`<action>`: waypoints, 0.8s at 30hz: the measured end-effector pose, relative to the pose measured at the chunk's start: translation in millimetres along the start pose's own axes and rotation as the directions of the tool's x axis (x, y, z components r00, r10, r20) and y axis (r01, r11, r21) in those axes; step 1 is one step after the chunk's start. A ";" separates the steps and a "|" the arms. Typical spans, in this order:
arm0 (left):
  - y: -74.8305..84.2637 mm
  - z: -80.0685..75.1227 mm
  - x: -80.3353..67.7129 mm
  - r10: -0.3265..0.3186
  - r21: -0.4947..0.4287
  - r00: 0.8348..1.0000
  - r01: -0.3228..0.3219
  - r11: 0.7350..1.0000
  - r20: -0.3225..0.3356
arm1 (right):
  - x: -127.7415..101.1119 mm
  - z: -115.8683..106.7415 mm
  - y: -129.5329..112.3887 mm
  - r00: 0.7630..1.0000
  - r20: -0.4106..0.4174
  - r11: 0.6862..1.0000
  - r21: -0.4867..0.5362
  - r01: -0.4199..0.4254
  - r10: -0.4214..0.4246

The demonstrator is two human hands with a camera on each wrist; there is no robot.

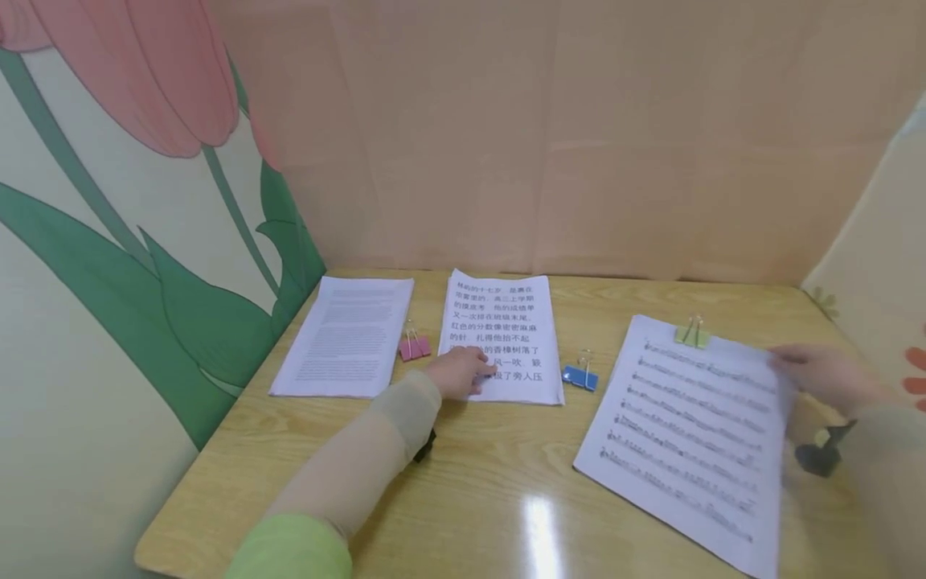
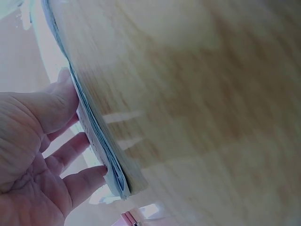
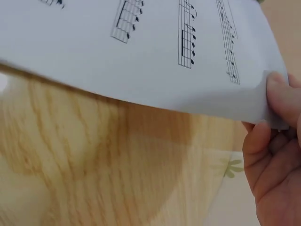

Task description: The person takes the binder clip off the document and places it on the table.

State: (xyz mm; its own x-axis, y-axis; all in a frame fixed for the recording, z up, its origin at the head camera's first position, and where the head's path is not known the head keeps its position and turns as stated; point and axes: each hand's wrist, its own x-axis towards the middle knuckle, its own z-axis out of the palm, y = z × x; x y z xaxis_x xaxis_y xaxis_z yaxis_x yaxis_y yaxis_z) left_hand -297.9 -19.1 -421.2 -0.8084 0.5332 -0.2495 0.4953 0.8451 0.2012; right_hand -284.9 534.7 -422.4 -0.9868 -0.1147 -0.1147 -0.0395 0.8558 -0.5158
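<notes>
My right hand [image 1: 825, 374] pinches the upper right corner of a stack of sheet music [image 1: 690, 438] between thumb and fingers. In the right wrist view, the corner of the music pages [image 3: 94, 70] is held above the wood. A light green binder clip [image 1: 691, 336] grips the top edge of these pages. On the middle stack of large-print Chinese text [image 1: 506, 322] rests my left hand [image 1: 459, 372], at its lower left part. From the left wrist, the loosely spread fingers [image 2: 87, 186] lie against the stack's edge [image 2: 101, 136].
Left of the middle stack lies a small-print stack [image 1: 347, 338]. A pink binder clip [image 1: 415, 347] sits between these two, and a blue binder clip [image 1: 581, 376] sits right of the middle stack. The wooden table [image 1: 463, 482] meets a wall [image 1: 542, 161] behind.
</notes>
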 end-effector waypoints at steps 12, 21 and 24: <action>-1.1 1.1 3.2 0.019 0.042 1.000 -0.019 0.999 0.013 | -15.6 -15.0 -13.5 0.994 -0.090 0.970 0.229 0.081 -0.061; -1.1 -1.5 0.6 0.027 0.076 0.999 -0.028 0.997 0.018 | -21.4 -20.3 -59.5 0.995 -0.075 0.984 0.158 0.077 -0.066; -1.8 -1.4 0.8 0.034 0.073 0.999 -0.035 0.997 0.016 | -21.1 -18.6 -80.7 0.997 -0.055 0.983 0.169 0.069 -0.060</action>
State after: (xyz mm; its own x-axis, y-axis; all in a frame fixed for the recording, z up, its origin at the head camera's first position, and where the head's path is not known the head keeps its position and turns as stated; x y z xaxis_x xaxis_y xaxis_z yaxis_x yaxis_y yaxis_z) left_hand -300.0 -20.2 -420.4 -0.7860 0.5621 -0.2575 0.5451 0.8265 0.1403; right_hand -263.8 477.5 -362.6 -0.9898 -0.1378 -0.0364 -0.0800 0.7484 -0.6584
